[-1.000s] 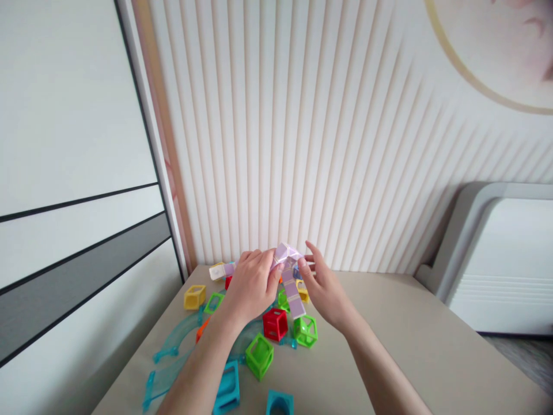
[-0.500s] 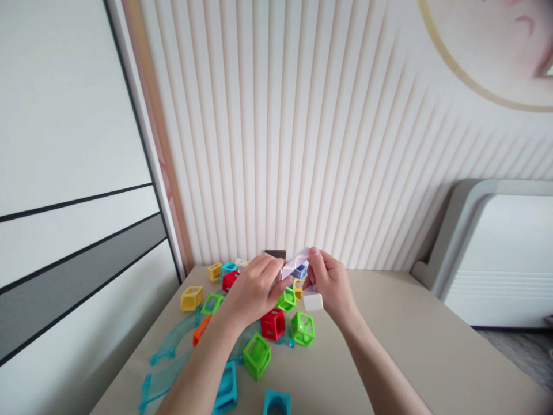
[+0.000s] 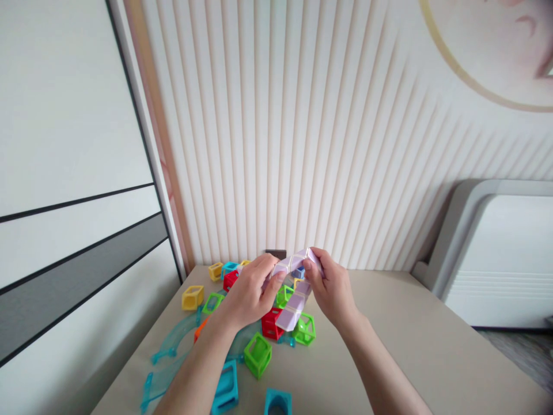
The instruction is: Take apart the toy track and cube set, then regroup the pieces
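Note:
A lilac-and-white snake puzzle (image 3: 292, 305) made of jointed wedge segments is held up above the table in both hands. My left hand (image 3: 254, 288) is closed on its left part, thumb in front and fingers behind. Round the bend at its right side, my right hand (image 3: 330, 282) pinches it with the thumb on the near face. From there one section slants down and left between my hands, its end free in the air. Behind that end are a red cube frame (image 3: 270, 324) and a green cube frame (image 3: 305, 329).
The table (image 3: 415, 340) bears several open-sided cubes, among them a yellow one (image 3: 192, 297), a green one (image 3: 258, 355) and a blue one (image 3: 277, 402). Translucent blue track pieces (image 3: 177, 337) lie at left. A small dark block (image 3: 276, 253) stands against the ribbed wall (image 3: 302, 144).
The snake puzzle has been turned at the right hand: its free section now hangs down and left, where before a white end sat under the right hand. Both hands stay nearly in place.

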### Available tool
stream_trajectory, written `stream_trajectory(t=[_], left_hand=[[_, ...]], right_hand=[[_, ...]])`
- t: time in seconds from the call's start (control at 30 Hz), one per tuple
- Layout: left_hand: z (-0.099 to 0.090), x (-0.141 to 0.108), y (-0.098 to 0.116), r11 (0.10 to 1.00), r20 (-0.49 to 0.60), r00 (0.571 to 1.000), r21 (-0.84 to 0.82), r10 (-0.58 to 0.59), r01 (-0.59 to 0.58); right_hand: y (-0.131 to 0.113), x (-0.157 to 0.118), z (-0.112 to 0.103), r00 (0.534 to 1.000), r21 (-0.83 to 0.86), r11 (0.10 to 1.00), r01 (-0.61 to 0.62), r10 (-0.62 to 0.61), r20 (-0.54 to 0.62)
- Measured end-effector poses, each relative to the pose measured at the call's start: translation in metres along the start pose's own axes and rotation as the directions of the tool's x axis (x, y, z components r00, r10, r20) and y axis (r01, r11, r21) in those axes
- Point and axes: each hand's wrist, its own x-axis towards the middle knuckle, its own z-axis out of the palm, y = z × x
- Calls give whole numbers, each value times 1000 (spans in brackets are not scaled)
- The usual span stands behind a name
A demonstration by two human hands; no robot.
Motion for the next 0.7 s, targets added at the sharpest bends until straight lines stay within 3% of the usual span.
stream_trajectory(t=[0.17, 0.43, 0.6, 0.7], left_hand=[[-8, 1, -4, 998, 130, 990, 30, 53, -57], [-4, 0, -4, 992, 94, 993, 98, 69, -78], [1, 4, 1, 973, -7, 985, 155, 175, -172], [5, 5, -2, 930, -77, 954, 257, 291, -263]], right_hand=[[-2, 1, -3, 980, 179, 982, -52, 15, 199], [-9, -1, 6, 924, 386, 867, -316, 190, 331], [-8, -2, 15, 839, 624, 580, -523, 219, 499], [-9, -3, 18, 759, 656, 391, -645, 229, 610]])
